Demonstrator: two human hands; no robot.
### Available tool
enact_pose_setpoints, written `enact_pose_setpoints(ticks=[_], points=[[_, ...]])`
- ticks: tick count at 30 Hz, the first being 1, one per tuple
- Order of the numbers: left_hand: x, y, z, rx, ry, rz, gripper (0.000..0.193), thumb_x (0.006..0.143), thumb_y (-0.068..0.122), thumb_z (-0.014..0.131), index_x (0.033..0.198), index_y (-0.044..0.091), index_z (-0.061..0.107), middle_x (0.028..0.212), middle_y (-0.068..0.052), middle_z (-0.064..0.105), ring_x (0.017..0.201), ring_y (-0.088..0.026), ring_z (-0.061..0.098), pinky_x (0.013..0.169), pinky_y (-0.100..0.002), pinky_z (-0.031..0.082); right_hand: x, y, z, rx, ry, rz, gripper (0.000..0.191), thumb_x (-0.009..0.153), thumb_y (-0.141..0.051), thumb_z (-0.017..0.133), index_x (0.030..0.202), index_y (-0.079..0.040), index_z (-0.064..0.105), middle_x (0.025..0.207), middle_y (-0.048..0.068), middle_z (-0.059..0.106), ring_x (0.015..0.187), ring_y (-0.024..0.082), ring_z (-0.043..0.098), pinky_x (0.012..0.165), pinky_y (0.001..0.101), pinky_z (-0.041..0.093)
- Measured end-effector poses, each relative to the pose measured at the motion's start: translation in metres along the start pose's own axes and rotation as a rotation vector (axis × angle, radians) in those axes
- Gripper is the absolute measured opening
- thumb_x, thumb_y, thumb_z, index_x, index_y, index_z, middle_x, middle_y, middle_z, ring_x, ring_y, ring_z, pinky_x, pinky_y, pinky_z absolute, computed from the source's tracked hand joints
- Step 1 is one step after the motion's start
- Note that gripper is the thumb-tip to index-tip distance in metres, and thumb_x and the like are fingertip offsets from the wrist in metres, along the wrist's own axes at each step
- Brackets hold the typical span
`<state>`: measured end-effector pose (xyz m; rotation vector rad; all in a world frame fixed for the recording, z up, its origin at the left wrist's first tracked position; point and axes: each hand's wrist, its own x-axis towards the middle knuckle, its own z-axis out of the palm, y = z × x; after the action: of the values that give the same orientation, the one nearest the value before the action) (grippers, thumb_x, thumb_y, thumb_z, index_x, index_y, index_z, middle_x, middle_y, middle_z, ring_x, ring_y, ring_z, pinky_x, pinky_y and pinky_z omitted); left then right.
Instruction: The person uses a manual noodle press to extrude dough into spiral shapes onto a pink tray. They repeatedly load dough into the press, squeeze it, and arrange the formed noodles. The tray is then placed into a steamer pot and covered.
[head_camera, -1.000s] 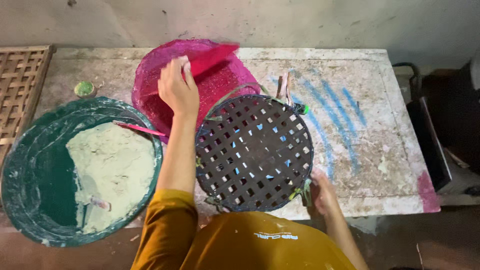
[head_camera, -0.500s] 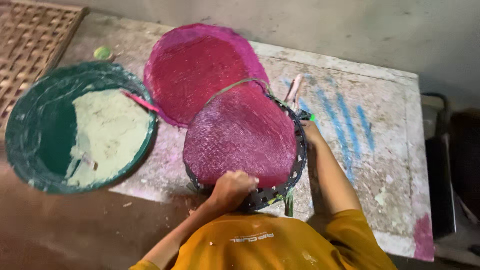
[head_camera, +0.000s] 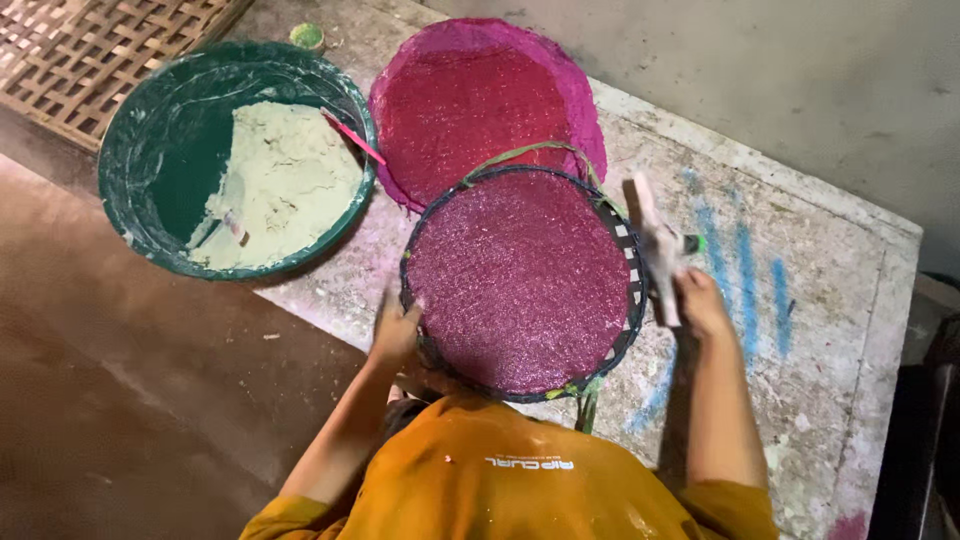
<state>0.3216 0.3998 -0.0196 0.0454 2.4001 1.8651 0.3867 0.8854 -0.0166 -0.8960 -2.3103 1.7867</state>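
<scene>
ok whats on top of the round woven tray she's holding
A pink mesh sheet covers the dark woven tray; only the tray's rim shows. Whatever lies under the sheet is hidden.
</scene>
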Motion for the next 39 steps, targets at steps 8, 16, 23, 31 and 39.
enact_pose_setpoints(ticks=[8,16,23,31,39], points=[[-0.011,-0.008,0.023,-0.195,-0.077,-0.17,0.08,0.093,0.011,0.06,0.16,0.001,0.016,0.157,-0.021,0.038,0.14,-0.033,0.042,0.118,-0.045,0.032,-0.027,0.008,-0.078,0.333,0.158,-0.234,0.033,0.12,-0.022,0.037,0.125,0.002,0.058,0.101,0.012,0.066,0.08,0.02,0.064,0.07,0.0357,0.054],[-0.014,0.141,-0.05,0.536,-0.105,0.787,0.09,0.085,0.028,0.079,0.157,0.005,0.03,0.157,-0.027,0.032,0.146,-0.041,0.033,0.119,-0.055,0.024,-0.116,-0.149,0.092,0.232,-0.546,-0.349,0.044,0.103,-0.036,0.047,0.114,0.003,0.064,0.086,0.016,0.069,0.073,0.028,0.065,0.067,0.0386,0.054],[0.019,0.188,-0.178,0.584,-0.678,0.613,0.063,0.091,0.035,0.066,0.145,0.011,0.043,0.135,-0.023,0.046,0.123,-0.039,0.046,0.103,-0.052,0.035,-0.187,-0.314,0.23,-0.616,-0.808,-1.113,0.045,0.083,-0.034,0.075,0.114,-0.003,0.068,0.093,0.014,0.072,0.086,0.035,0.07,0.074,0.0402,0.056],[0.033,0.179,-0.278,0.798,-0.912,0.482,0.042,0.098,0.044,0.051,0.131,0.019,0.057,0.109,-0.019,0.061,0.098,-0.038,0.061,0.085,-0.05,0.047,-0.173,-0.404,0.356,-0.606,-0.981,-1.915,0.054,0.089,-0.058,0.063,0.095,-0.004,0.062,0.082,0.012,0.062,0.077,0.035,0.065,0.066,0.0432,0.052],[0.053,0.15,-0.357,0.884,-0.82,0.419,0.043,0.104,0.05,0.042,0.113,0.021,0.072,0.088,-0.014,0.074,0.075,-0.032,0.073,0.069,-0.045,0.057,-0.191,-0.368,0.406,-0.319,-1.574,-0.919,0.04,0.106,-0.04,0.06,0.096,-0.002,0.063,0.083,0.012,0.066,0.08,0.031,0.072,0.07,0.0411,0.053]])
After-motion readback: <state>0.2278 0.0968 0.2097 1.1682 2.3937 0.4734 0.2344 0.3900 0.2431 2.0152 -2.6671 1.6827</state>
